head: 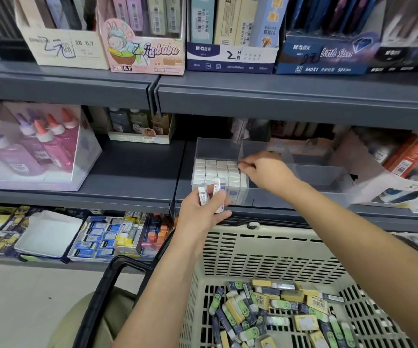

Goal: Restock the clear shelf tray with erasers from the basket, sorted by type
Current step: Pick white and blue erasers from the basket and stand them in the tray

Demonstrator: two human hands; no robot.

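Observation:
A clear shelf tray sits on the middle shelf, split by dividers. Its left compartment holds several rows of upright white erasers. My left hand grips two white erasers with purple sleeves just in front of that compartment. My right hand reaches over the tray, fingertips pinched at the right edge of the white eraser rows; what it pinches is too small to tell. Below, a beige slotted basket holds several loose green, yellow and dark-sleeved erasers.
A box of glue bottles stands left on the same shelf. Boxes of pencil leads fill the shelf above. Eraser boxes line the lower shelf. The basket's black handle hangs at its left. Packaged goods crowd the tray's right.

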